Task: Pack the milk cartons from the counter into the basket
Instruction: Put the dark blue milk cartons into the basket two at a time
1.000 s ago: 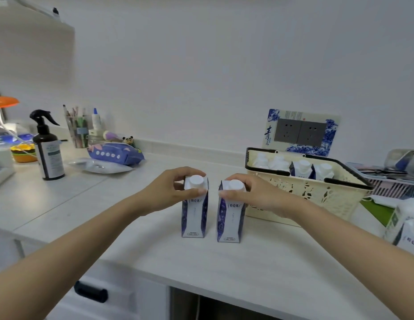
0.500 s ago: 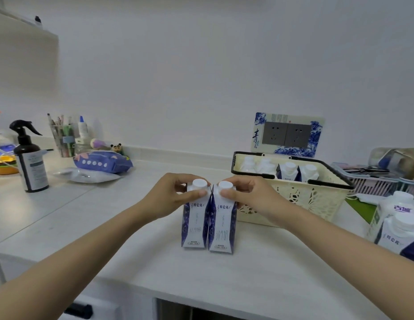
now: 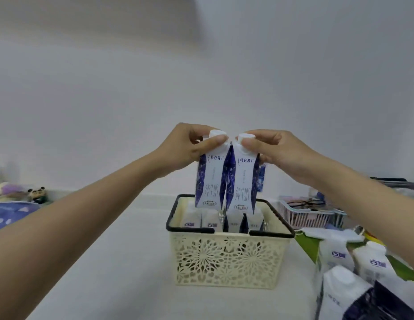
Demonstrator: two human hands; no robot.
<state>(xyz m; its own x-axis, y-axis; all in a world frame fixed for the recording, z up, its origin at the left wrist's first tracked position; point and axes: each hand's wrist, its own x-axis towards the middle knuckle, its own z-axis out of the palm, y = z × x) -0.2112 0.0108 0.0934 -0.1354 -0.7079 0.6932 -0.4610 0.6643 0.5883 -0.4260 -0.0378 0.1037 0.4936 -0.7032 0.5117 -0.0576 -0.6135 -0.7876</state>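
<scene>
Two white-and-blue milk cartons hang side by side, touching, above the cream lattice basket [image 3: 226, 259] with its black rim. My left hand [image 3: 182, 146] grips the left carton [image 3: 209, 179] by its white cap and shoulder. My right hand [image 3: 273, 151] pinches the right carton [image 3: 241, 183] the same way. Their bases are just above the basket's rim. Inside the basket several cartons [image 3: 210, 219] stand along the back.
More white cartons [image 3: 354, 273] crowd the counter at the lower right, over a green mat [image 3: 310, 245]. A pink slotted tray [image 3: 303, 213] with glasses sits behind the basket to the right. At far left lie a blue pouch [image 3: 9, 213] and a small panda figure [image 3: 37, 192].
Both hands pushed the two cartons together on the counter, then lifted them and carried them right to a spot over the basket. The view has swung right and closer to the basket.
</scene>
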